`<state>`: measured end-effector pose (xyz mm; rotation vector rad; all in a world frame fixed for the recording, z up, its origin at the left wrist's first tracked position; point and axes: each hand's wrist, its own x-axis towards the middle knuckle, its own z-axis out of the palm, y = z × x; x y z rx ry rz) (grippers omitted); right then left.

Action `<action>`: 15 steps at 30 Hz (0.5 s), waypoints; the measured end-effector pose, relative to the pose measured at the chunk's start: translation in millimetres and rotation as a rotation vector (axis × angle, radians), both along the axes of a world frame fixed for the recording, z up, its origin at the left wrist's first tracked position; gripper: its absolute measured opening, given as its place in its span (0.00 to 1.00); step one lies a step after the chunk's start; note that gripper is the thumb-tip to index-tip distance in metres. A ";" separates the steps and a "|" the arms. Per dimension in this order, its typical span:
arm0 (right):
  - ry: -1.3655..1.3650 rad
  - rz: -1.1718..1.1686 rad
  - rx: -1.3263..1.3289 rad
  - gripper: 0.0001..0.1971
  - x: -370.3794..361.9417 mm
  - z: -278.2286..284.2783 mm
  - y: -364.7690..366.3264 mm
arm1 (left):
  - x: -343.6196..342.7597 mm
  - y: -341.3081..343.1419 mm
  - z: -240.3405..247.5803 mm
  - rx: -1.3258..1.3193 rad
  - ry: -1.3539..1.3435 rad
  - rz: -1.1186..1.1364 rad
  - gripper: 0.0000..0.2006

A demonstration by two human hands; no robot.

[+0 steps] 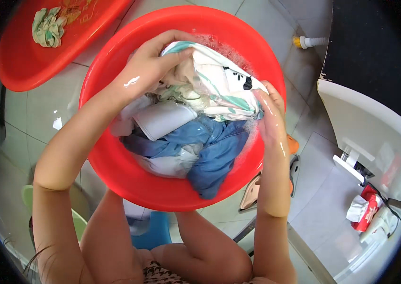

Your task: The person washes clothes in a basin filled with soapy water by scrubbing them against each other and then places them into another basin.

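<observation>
A wet white cloth (219,71) with green stripes and a black print is stretched between my hands over a large red basin (181,15). My left hand (155,57) grips its upper left edge, thumb on top and fingers partly behind the fabric. At its right end, my right hand (271,111) holds the edge bunched against the fingers. Below the cloth, a blue garment (224,154) and a folded white piece of fabric (165,120) lie in the basin. Soap suds (233,52) line the far wall. Both forearms are wet.
A second red basin (13,66) at the far left holds a crumpled pale cloth (49,28). On the right are a white-sided cabinet (361,109), a pipe end (309,41) and a red tissue pack (367,208). Shoes (251,193) lie by the basin; a blue stool (154,232) shows below.
</observation>
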<state>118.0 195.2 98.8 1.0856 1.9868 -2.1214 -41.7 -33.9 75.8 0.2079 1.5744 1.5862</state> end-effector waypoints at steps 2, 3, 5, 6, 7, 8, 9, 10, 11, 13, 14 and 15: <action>0.076 -0.126 -0.169 0.13 -6.6 -6.1 -14.3 | 11.7 9.4 -12.8 -0.004 0.100 -0.003 0.19; 0.034 -0.135 -0.041 0.20 -9.7 -27.7 -18.8 | 20.1 14.8 -24.8 -0.011 0.156 -0.006 0.20; 0.024 0.020 0.188 0.21 -9.4 -79.7 -37.4 | 38.9 24.7 -59.2 -0.167 0.445 -0.296 0.20; 0.043 0.160 0.550 0.20 0.4 -112.3 -35.6 | 44.1 34.5 -73.4 -0.183 0.519 -0.372 0.20; -0.127 0.249 0.730 0.19 2.4 -127.2 -46.3 | 52.1 34.0 -95.5 -0.225 0.582 -0.448 0.20; -0.228 0.261 0.786 0.19 -1.4 -131.1 -56.6 | 52.6 25.7 -121.8 -0.231 0.551 -0.383 0.20; -0.330 0.272 0.842 0.19 -6.4 -133.1 -66.3 | 46.3 14.4 -149.4 -0.237 0.522 -0.320 0.21; -0.339 0.215 0.757 0.19 -5.9 -141.6 -63.0 | 44.3 15.3 -165.2 -0.215 0.496 -0.261 0.21; -0.348 0.147 0.691 0.19 -2.6 -153.6 -48.0 | 48.1 28.2 -167.4 -0.274 0.541 -0.283 0.20; -0.268 0.045 0.780 0.19 9.6 -170.0 -33.5 | 57.6 48.8 -165.3 -0.406 0.634 -0.322 0.18; -0.178 0.012 0.929 0.19 13.5 -179.8 -42.4 | 64.5 52.3 -175.9 -0.373 1.014 -0.508 0.20; -0.064 -0.010 1.037 0.19 8.2 -184.5 -64.4 | 69.0 36.1 -209.1 -0.279 1.028 -0.342 0.21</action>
